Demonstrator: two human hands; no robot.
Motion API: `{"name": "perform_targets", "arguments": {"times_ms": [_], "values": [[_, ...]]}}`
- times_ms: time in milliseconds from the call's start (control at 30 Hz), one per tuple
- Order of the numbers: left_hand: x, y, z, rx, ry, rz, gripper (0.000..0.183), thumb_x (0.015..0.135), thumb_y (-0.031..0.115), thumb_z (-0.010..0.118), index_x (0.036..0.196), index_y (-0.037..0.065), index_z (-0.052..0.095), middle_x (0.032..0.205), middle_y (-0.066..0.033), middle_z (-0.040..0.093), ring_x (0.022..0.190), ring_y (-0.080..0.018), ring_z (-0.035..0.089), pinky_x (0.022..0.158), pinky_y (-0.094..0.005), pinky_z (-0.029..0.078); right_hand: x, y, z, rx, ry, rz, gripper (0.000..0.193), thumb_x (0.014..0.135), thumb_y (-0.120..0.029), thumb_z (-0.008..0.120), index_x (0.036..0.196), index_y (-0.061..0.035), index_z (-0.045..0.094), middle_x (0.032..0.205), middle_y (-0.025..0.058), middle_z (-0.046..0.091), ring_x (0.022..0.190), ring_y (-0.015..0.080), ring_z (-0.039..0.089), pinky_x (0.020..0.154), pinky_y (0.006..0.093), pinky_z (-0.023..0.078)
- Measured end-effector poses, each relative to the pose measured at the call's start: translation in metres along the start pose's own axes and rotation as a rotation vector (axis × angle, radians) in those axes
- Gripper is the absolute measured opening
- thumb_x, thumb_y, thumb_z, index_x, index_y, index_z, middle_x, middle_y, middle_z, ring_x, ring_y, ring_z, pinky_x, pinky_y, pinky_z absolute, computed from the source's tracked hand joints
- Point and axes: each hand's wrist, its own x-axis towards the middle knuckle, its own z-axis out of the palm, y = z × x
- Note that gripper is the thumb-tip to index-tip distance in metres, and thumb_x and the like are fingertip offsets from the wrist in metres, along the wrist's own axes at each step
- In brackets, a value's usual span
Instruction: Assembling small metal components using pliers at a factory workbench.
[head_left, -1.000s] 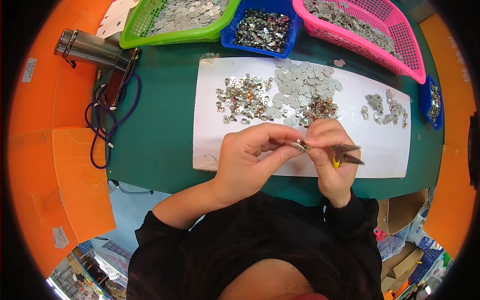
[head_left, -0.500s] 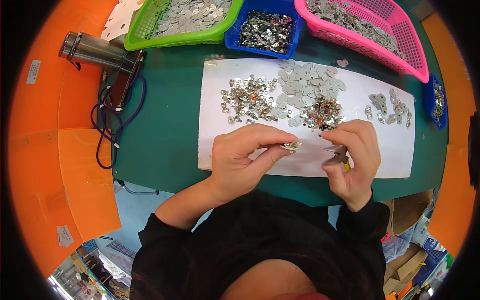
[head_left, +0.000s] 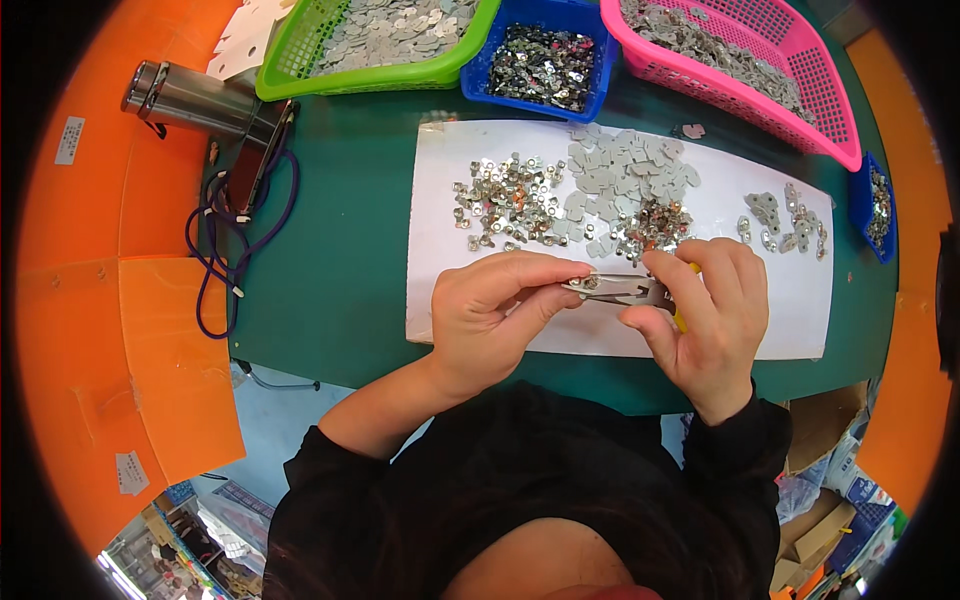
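Between thumb and index finger, my left hand [head_left: 495, 305] pinches a small metal part [head_left: 583, 284]. My right hand [head_left: 712, 315] holds pliers [head_left: 630, 290] with yellow handles, their jaws reaching left onto that part. Just beyond my hands, on a white sheet [head_left: 435, 250], lie a pile of shiny small metal clips [head_left: 510, 200], a pile of flat grey metal plates [head_left: 630, 170] and a mixed pile of silver and copper-toned bits [head_left: 655, 225]. Some assembled-looking metal pieces [head_left: 795, 220] are scattered toward the sheet's right end.
Along the table's far side stand a green basket [head_left: 380, 78], a blue bin [head_left: 535, 107] and a pink basket [head_left: 730, 105], all holding metal parts. A smaller blue bin [head_left: 872, 210] sits at the right edge. At left are a steel flask [head_left: 200, 100] and a purple cord [head_left: 285, 215].
The pliers, earlier held back in my right hand, now extend left with their jaws at the part in my left hand. The whole view has shifted slightly.
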Motion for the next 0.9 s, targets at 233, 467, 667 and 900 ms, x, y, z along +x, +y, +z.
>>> {"name": "perform_targets", "arguments": {"times_ms": [233, 467, 667, 900], "values": [[0.001, -0.002, -0.002, 0.091, -0.006, 0.060, 0.020, 0.084, -0.012, 0.063, 0.103, -0.006, 0.067, 0.095, -0.0154, 0.069, 0.078, -0.0196, 0.070, 0.071, -0.0280, 0.057, 0.000, -0.001, 0.001, 0.080, -0.074, 0.049, 0.042, 0.078, -0.047, 0.070, 0.089, -0.0068, 0.065, 0.082, 0.0066, 0.057, 0.078, 0.0268, 0.054, 0.068, 0.0369, 0.042], [0.002, -0.005, -0.001, 0.226, 0.045, 0.133, 0.016, 0.082, -0.008, 0.067, 0.097, -0.003, 0.069, 0.088, -0.0113, 0.070, 0.074, -0.0161, 0.067, 0.065, -0.0249, 0.052, -0.005, -0.003, 0.004, 0.174, -0.152, 0.108, 0.036, 0.075, -0.042, 0.074, 0.083, -0.0092, 0.064, 0.076, 0.0044, 0.054, 0.072, 0.0242, 0.053, 0.062, 0.0347, 0.040], [0.000, -0.013, 0.004, 0.169, 0.130, 0.109, 0.013, 0.081, -0.004, 0.071, 0.093, 0.000, 0.070, 0.082, -0.0088, 0.070, 0.067, -0.0150, 0.065, 0.059, -0.0241, 0.049, 0.002, -0.006, -0.002, 0.090, -0.117, 0.088, 0.036, 0.078, -0.040, 0.073, 0.088, -0.0055, 0.065, 0.082, 0.0073, 0.059, 0.076, 0.0274, 0.055, 0.065, 0.0371, 0.043], [0.002, -0.006, 0.003, 0.228, 0.102, 0.196, 0.015, 0.079, -0.004, 0.073, 0.093, 0.000, 0.070, 0.081, -0.0104, 0.069, 0.068, -0.0180, 0.065, 0.058, -0.0253, 0.049, 0.002, -0.004, -0.005, 0.050, -0.031, 0.057, 0.039, 0.078, -0.043, 0.071, 0.088, -0.0055, 0.065, 0.083, 0.0070, 0.060, 0.078, 0.0271, 0.056, 0.066, 0.0365, 0.043]]}}
